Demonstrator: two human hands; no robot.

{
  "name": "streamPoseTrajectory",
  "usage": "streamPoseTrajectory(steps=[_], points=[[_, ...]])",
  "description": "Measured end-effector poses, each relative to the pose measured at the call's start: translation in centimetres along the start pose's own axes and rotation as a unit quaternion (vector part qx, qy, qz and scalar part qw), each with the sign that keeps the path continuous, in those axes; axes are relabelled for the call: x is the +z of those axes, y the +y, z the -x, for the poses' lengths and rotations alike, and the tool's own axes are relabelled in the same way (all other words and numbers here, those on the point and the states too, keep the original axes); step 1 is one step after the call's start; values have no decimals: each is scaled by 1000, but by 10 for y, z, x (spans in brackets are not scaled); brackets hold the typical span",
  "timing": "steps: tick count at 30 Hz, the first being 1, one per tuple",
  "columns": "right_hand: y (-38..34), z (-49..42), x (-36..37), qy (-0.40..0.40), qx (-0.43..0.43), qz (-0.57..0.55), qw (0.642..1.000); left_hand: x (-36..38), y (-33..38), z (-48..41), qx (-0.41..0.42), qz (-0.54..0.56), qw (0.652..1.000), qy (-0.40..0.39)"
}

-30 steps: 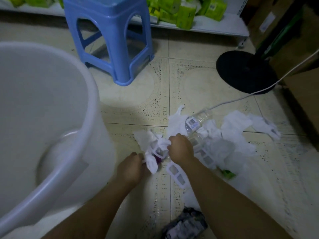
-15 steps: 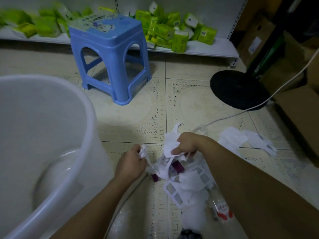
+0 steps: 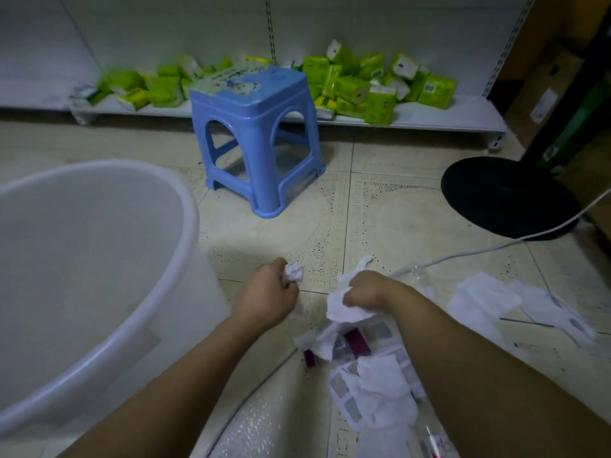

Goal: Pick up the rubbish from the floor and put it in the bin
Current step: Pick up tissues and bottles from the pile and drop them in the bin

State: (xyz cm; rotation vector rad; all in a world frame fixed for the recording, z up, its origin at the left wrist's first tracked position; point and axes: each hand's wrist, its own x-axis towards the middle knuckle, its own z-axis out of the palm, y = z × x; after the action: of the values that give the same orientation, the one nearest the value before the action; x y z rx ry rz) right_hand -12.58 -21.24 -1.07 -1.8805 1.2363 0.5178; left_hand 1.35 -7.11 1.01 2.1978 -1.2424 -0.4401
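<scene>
Down at the six o'clock edge of my view, both my bare forearms reach out over the tiled floor point(image 3: 380, 206). My left hand point(image 3: 269, 294) is curled into a fist, clamped on a small crumpled white tissue point(image 3: 294, 272) that pokes out above my knuckles. My right hand point(image 3: 365, 289) is closed tight on a bunch of rubbish point(image 3: 350, 328): white paper and thin plastic wrapping hang from the grip, with a dark purple piece point(image 3: 357, 340) showing among the folds, all held just above the floor. I cannot tell whether the lowest folds touch the tiles.

At nine o'clock stands the bin point(image 3: 185, 206), a large translucent white tub, its rim near my left forearm; what I can see of its inside holds nothing. At three o'clock more white paper scraps point(image 3: 486, 299) lie flat on the tiles, well apart from my right hand. A white cable point(image 3: 479, 251) runs across the floor from behind my right hand toward two o'clock, passing over the edge of a round black stand base point(image 3: 502, 200).

At twelve o'clock a blue plastic stool point(image 3: 258, 133) stands upright on the floor, in front of a low white shelf point(image 3: 446, 119) loaded with green packets point(image 3: 380, 84). Brown cardboard boxes point(image 3: 542, 90) lean at the far two o'clock corner.
</scene>
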Motion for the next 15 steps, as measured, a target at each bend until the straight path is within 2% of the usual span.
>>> streamPoseTrajectory(steps=[4,9,12,15], points=[[0,2,-2,-23,-52,-59,997,-16,25,-3,40,-52,998,11],[-12,11,8,-11,-50,-71,996,-43,53,-1,57,-112,992,10],[-16,13,9,34,-82,-26,996,-57,67,-6,76,-139,987,-1],[-19,16,-1,73,-119,-91,986,-64,76,-12,102,-146,984,-1]])
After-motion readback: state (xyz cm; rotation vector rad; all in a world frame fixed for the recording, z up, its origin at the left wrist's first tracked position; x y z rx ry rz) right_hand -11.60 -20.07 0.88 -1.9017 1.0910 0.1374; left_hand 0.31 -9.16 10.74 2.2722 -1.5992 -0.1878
